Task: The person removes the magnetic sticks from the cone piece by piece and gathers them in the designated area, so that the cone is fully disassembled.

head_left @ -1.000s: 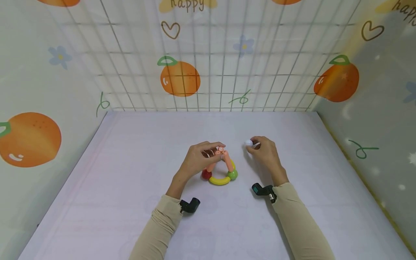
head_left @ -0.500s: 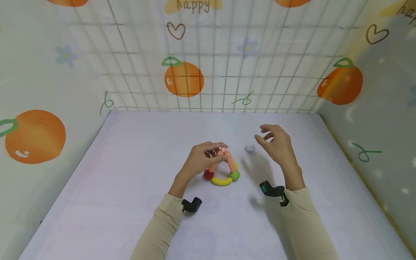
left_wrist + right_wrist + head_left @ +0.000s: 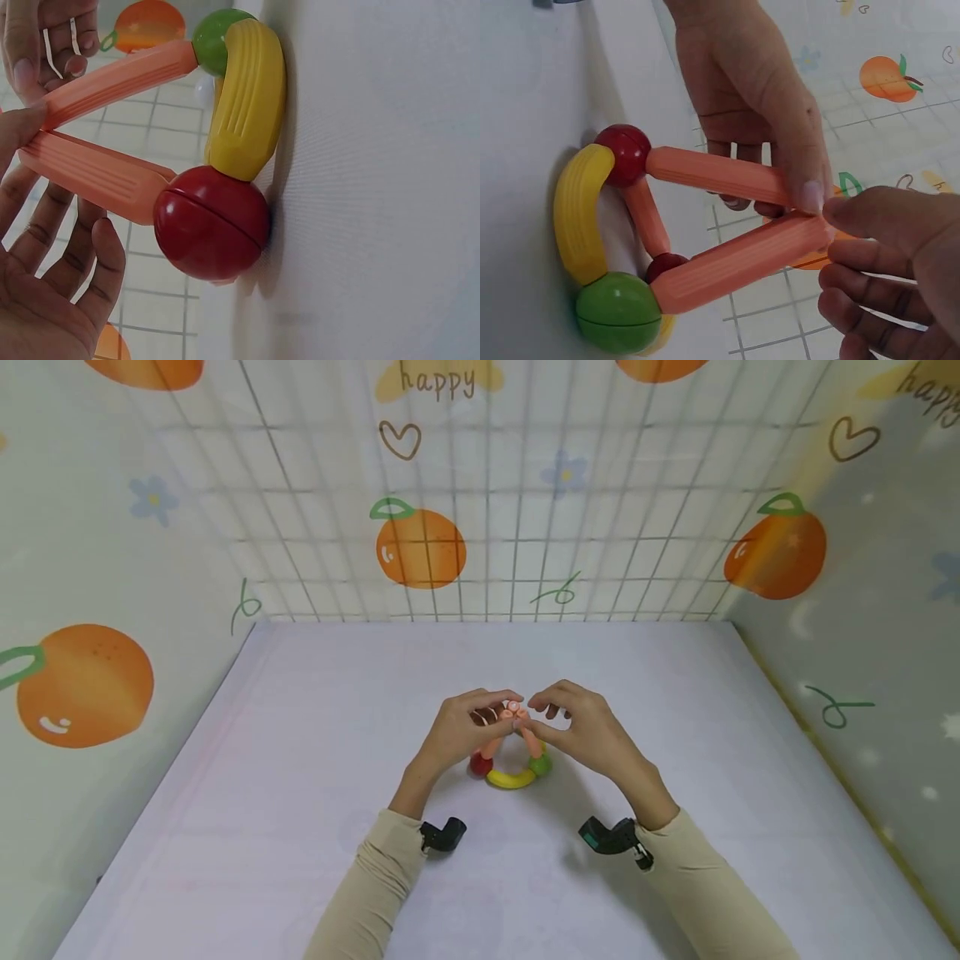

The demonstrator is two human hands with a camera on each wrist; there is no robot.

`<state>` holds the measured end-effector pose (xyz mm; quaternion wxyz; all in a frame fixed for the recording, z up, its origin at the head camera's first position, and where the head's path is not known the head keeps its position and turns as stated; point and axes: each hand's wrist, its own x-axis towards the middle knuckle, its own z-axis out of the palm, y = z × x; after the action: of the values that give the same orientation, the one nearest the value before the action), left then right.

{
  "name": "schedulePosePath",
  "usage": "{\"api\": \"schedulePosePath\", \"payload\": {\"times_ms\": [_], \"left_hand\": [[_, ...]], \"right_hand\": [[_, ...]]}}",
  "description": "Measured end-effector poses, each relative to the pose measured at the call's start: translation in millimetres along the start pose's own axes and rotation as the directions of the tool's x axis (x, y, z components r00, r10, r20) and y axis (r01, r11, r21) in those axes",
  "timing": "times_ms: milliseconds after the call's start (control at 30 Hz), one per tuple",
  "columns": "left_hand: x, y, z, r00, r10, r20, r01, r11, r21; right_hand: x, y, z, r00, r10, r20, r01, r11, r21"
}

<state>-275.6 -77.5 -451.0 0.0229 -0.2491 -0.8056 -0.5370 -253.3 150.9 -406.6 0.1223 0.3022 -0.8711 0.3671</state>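
A pyramid of magnetic building pieces stands on the table. Its base joins yellow curved rods with a red ball, a green ball and a second red ball at the back. Three orange rods lean together at the top. My left hand pinches their upper ends between thumb and finger. From the other side, my right hand touches the rod tops with its thumb, its other fingers loosely bent. A small white ball shows partly behind the pyramid; my right hand hides it in the head view.
The white tabletop carries the pyramid near its middle. A white wire grid behind a printed curtain closes off the back, and printed curtains hang at both sides. Each wrist wears a small black camera.
My right hand let go of the white ball, leaving it on the table, lifted away to the right, then came back left to the rod tops. My left hand has kept its grip.
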Motion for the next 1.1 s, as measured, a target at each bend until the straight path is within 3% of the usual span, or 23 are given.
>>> {"api": "schedulePosePath", "payload": {"times_ms": [433,767,1100], "left_hand": [[-2.7,1.3,-0.7,1.0,-0.004,0.009,0.004,1.0,-0.001],[-2.0,-1.9,4.4,1.0,-0.008,0.005,0.008,1.0,0.008],[-1.2,4.1,4.2,1.0,-0.008,0.002,0.008,0.998,0.058]], "right_hand": [[1.5,6.2,7.1,0.997,0.01,0.077,-0.013,0.999,0.034],[-9.1,8.6,-0.7,0.999,0.018,0.038,-0.018,1.0,0.0],[-29.3,14.9,-17.5,1.0,0.022,-0.014,-0.022,1.0,-0.013]]}}
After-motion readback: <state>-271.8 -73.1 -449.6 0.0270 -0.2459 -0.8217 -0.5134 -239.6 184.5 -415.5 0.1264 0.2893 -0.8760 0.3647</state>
